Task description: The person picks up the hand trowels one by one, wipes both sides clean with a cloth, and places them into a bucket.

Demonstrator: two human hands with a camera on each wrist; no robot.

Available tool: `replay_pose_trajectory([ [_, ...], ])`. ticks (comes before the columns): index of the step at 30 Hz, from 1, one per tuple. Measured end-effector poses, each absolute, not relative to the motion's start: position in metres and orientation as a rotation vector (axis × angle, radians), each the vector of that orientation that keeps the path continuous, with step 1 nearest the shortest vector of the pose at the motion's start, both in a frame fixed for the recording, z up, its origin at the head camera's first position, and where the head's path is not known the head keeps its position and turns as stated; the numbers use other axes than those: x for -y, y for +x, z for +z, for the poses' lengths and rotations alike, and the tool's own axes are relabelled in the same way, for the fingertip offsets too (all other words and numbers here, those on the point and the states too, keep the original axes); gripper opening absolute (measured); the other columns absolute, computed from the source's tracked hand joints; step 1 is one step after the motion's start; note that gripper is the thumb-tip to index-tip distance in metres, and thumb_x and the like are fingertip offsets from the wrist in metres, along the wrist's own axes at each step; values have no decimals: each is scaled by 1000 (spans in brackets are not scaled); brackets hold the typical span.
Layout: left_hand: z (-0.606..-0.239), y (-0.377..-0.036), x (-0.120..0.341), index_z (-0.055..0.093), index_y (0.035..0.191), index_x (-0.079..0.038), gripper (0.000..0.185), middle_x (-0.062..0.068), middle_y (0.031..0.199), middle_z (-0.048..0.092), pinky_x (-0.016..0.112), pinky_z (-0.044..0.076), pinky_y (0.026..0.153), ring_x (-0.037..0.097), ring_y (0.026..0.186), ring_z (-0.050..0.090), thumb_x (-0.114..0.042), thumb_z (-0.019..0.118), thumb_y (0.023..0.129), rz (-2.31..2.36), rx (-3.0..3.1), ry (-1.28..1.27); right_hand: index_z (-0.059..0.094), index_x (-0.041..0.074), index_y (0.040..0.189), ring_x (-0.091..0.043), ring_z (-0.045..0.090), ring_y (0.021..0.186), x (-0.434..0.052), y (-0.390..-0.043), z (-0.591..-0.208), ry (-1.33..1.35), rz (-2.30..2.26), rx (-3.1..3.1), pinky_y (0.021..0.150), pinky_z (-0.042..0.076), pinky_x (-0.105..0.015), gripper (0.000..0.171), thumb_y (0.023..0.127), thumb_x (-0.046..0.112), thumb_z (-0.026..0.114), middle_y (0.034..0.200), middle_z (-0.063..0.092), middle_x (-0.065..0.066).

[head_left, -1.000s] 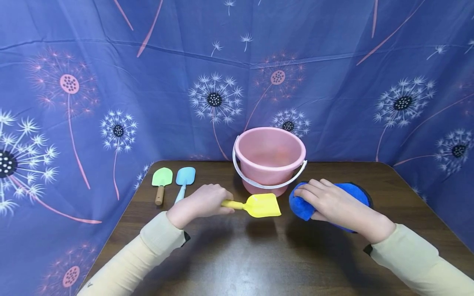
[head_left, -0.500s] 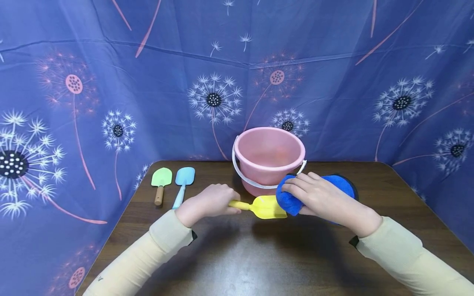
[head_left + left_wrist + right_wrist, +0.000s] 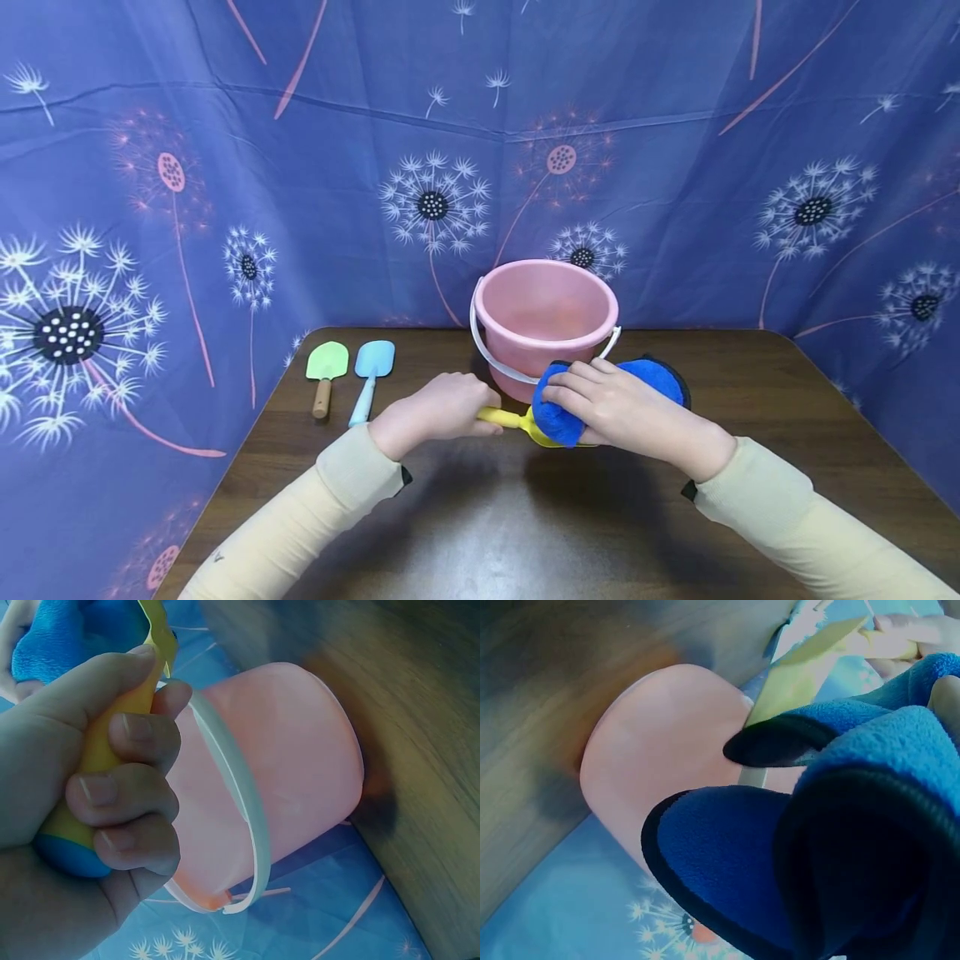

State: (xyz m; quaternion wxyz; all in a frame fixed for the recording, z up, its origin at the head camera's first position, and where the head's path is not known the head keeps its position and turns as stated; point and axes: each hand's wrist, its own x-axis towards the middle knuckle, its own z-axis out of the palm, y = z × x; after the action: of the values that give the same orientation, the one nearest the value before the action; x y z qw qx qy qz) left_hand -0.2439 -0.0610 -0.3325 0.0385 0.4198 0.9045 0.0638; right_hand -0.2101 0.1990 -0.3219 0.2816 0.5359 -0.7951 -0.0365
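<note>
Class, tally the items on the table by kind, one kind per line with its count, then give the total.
Toy shovels: 3 (yellow, blue, green)
Pink bucket: 1
Blue cloth: 1
Total: 5

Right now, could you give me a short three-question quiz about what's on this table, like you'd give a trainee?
1. True or false: the left hand grips the handle of the yellow shovel.
2. What does the right hand press onto the shovel's blade? A) a sponge brush B) a blue cloth C) a paper towel
3. Fill in: the green shovel and the light blue shovel lie to the ___ of the pink bucket in the head view.

Key: 1 true; 2 B, the blue cloth; 3 left.
</note>
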Motion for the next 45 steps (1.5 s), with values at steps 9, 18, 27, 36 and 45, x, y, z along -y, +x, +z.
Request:
replay_pose_trajectory([
  [9,-331,-243,59,64,77,-19,20,-10,58,48,24,36,49,8,52,42,-38,69,84,191,-2784,1317,55,11,120,-20,54,101,-194,-211,-335,1458,-132,2149,90,44,-36,63,71,43,80,111,61,-1],
  [18,-333,-240,57,66,82,-18,21,-10,58,49,22,37,49,6,51,43,-39,68,85,172,-2758,1296,55,14,119,-20,56,104,-193,-212,-347,1485,-144,2196,92,45,-37,60,72,43,80,110,62,2],
  [27,-335,-236,55,67,83,-18,21,-10,59,49,22,37,49,6,51,43,-39,69,84,148,-2771,1294,55,15,117,-16,55,96,-196,-211,-353,1478,-141,2250,84,47,-33,57,71,38,81,106,62,4],
  [36,-336,-234,56,68,83,-17,20,-11,58,50,21,38,49,6,51,43,-38,70,83,150,-2773,1307,55,14,117,-17,55,94,-204,-209,-357,1467,-184,2279,80,46,-31,62,68,41,83,105,63,2],
  [45,-338,-235,61,67,81,-18,20,-11,58,49,21,37,49,6,51,42,-37,71,83,168,-2782,1312,55,14,116,-16,53,90,-211,-210,-357,1455,-208,2289,76,45,-29,61,69,43,82,104,63,3],
])
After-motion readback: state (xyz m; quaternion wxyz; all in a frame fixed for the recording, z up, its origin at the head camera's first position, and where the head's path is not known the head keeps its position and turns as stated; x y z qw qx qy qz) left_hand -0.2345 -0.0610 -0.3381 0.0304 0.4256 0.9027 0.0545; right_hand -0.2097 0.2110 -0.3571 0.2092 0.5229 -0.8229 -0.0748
